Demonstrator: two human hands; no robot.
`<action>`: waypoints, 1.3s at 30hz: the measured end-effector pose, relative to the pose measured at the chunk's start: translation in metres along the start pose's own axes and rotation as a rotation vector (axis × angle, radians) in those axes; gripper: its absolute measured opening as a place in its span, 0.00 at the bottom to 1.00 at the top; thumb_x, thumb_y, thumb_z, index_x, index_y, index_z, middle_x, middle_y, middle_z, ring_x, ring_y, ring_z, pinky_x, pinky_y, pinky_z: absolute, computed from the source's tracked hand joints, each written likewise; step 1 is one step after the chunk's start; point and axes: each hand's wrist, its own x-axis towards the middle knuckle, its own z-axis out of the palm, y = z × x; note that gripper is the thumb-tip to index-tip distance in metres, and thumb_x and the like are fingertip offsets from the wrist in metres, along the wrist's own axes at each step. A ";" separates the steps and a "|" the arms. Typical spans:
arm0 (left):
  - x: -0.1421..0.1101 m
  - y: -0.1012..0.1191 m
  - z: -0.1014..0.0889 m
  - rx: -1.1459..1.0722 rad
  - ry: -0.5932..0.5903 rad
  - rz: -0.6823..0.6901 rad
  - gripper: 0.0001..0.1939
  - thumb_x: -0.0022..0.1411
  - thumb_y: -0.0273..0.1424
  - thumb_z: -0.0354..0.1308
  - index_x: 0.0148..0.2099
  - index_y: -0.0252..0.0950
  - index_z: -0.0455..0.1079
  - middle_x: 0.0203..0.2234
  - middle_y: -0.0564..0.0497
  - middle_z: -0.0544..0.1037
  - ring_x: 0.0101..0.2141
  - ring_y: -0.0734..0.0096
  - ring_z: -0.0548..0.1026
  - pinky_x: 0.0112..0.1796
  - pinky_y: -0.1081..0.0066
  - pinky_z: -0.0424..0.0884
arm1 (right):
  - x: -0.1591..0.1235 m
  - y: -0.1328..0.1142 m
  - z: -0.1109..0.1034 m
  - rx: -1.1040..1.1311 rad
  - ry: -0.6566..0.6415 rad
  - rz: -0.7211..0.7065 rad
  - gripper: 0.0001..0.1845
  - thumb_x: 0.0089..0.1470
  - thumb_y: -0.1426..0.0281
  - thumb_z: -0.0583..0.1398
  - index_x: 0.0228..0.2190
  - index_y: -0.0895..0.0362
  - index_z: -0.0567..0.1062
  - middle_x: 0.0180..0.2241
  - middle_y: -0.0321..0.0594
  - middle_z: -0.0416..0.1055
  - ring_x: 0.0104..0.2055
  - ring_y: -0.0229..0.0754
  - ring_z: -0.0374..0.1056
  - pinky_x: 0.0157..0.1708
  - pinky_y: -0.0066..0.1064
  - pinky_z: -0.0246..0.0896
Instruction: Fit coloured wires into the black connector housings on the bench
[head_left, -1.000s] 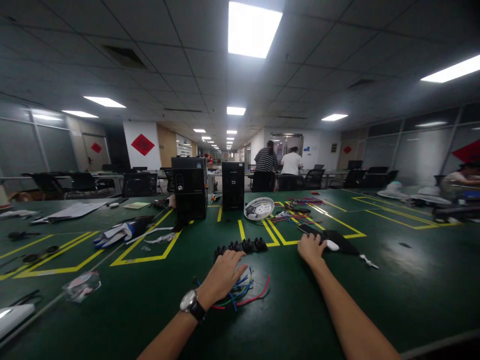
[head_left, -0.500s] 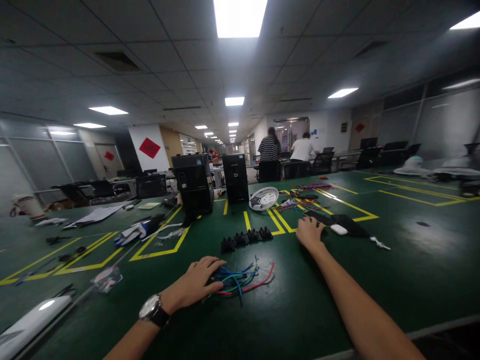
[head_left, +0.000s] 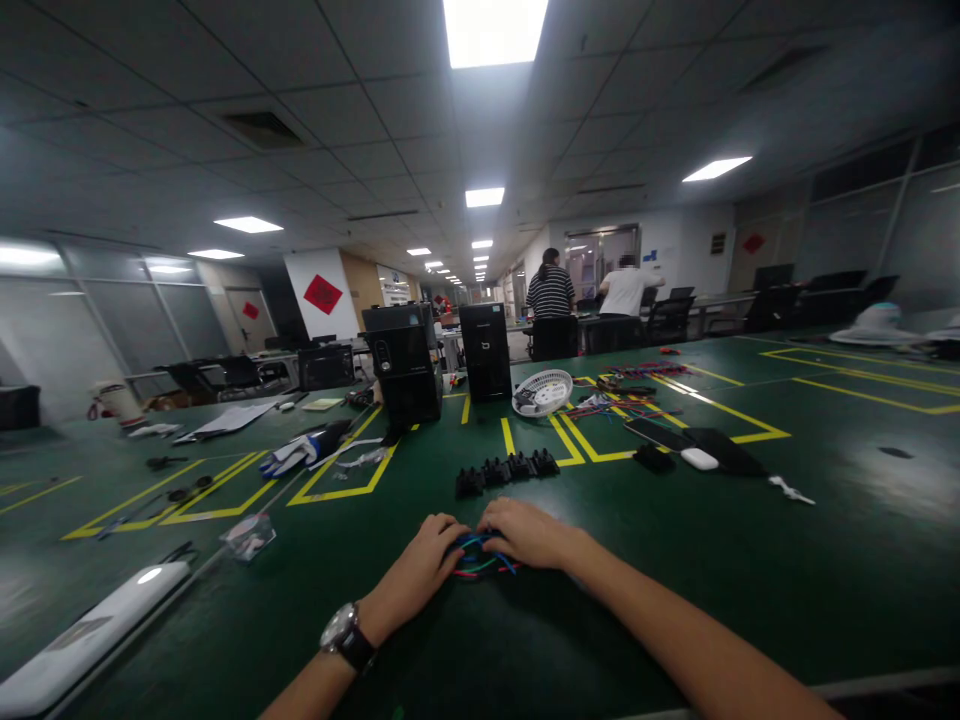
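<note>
A small bundle of thin electrical wires [head_left: 480, 569], blue, green and red, lies on the green table in front of me. My left hand [head_left: 429, 556], with a watch on its wrist, holds the bundle's left end, thumb below and fingers curled over. My right hand [head_left: 531, 535] grips the right end from above, its fingers bent down. Most of the wires are hidden under both hands. Just beyond them stands a row of black terminal blocks [head_left: 508, 472], apart from the hands.
Farther off are a white plastic basket [head_left: 543, 393], more coloured wires [head_left: 637, 408], a small black piece [head_left: 654, 458], a white case [head_left: 699, 459] and two black computer towers [head_left: 485, 352]. A long white device [head_left: 94, 635] lies at left. Two people [head_left: 551, 295] are in the background.
My right hand has come back from beside the white case to the wires, leaving the small black piece in view. The wires are now gathered between both hands. The view has shifted slightly left.
</note>
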 end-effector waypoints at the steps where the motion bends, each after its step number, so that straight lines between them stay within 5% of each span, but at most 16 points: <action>1: 0.001 0.004 0.001 0.003 0.001 0.005 0.16 0.67 0.37 0.47 0.53 0.43 0.68 0.48 0.47 0.69 0.47 0.63 0.67 0.50 0.62 0.64 | -0.001 0.002 -0.001 -0.001 -0.005 -0.001 0.11 0.56 0.66 0.61 0.41 0.54 0.78 0.39 0.41 0.75 0.43 0.45 0.69 0.44 0.33 0.61; 5: 0.002 0.008 -0.006 0.050 0.015 -0.004 0.18 0.66 0.43 0.48 0.54 0.44 0.67 0.49 0.47 0.70 0.49 0.60 0.65 0.51 0.59 0.62 | -0.003 0.002 -0.005 0.002 -0.005 -0.008 0.18 0.58 0.60 0.59 0.46 0.56 0.75 0.40 0.43 0.74 0.44 0.46 0.68 0.45 0.34 0.61; 10: -0.010 -0.021 -0.016 0.054 0.041 -0.118 0.26 0.63 0.49 0.49 0.58 0.43 0.65 0.57 0.44 0.65 0.57 0.55 0.60 0.57 0.53 0.57 | -0.005 -0.015 0.001 -0.039 -0.022 -0.024 0.38 0.49 0.48 0.62 0.55 0.55 0.67 0.47 0.48 0.69 0.48 0.53 0.65 0.47 0.41 0.61; 15: -0.021 -0.027 -0.006 -0.029 0.065 -0.183 0.24 0.66 0.46 0.44 0.55 0.38 0.68 0.54 0.43 0.68 0.55 0.58 0.64 0.57 0.57 0.59 | -0.003 -0.025 0.008 -0.052 -0.021 -0.046 0.20 0.57 0.64 0.60 0.50 0.55 0.70 0.43 0.44 0.69 0.45 0.47 0.66 0.45 0.35 0.61; 21: -0.019 0.020 0.008 -0.107 0.106 -0.238 0.23 0.66 0.42 0.43 0.57 0.36 0.66 0.53 0.42 0.71 0.53 0.57 0.66 0.55 0.56 0.60 | -0.020 -0.026 0.004 -0.124 -0.021 -0.024 0.16 0.58 0.67 0.59 0.48 0.54 0.70 0.41 0.43 0.69 0.43 0.46 0.66 0.43 0.34 0.61; 25: -0.010 0.055 0.022 -0.160 0.043 -0.119 0.23 0.66 0.40 0.45 0.58 0.37 0.65 0.53 0.43 0.71 0.52 0.57 0.66 0.55 0.56 0.60 | -0.061 -0.019 -0.014 -0.064 -0.048 0.045 0.13 0.61 0.73 0.53 0.47 0.54 0.70 0.40 0.42 0.70 0.42 0.45 0.67 0.41 0.33 0.60; 30: 0.010 0.090 0.038 -0.237 0.020 0.112 0.23 0.66 0.39 0.47 0.61 0.42 0.61 0.59 0.45 0.65 0.58 0.59 0.60 0.59 0.56 0.55 | -0.147 0.009 -0.055 -0.031 -0.065 0.252 0.13 0.62 0.73 0.50 0.44 0.52 0.72 0.41 0.42 0.70 0.44 0.45 0.66 0.44 0.34 0.59; 35: 0.044 0.094 0.051 -0.224 0.077 0.232 0.19 0.66 0.36 0.48 0.57 0.42 0.64 0.55 0.45 0.67 0.57 0.59 0.61 0.57 0.56 0.57 | -0.246 0.057 -0.099 -0.104 -0.008 0.558 0.16 0.60 0.74 0.50 0.45 0.53 0.73 0.45 0.45 0.70 0.48 0.44 0.66 0.49 0.34 0.58; 39: 0.065 0.086 0.064 -0.267 0.129 0.251 0.16 0.66 0.33 0.48 0.54 0.38 0.66 0.50 0.44 0.70 0.52 0.61 0.64 0.55 0.58 0.59 | -0.285 0.082 -0.131 -0.160 -0.051 0.622 0.21 0.52 0.74 0.55 0.48 0.55 0.73 0.48 0.46 0.70 0.52 0.47 0.64 0.53 0.37 0.55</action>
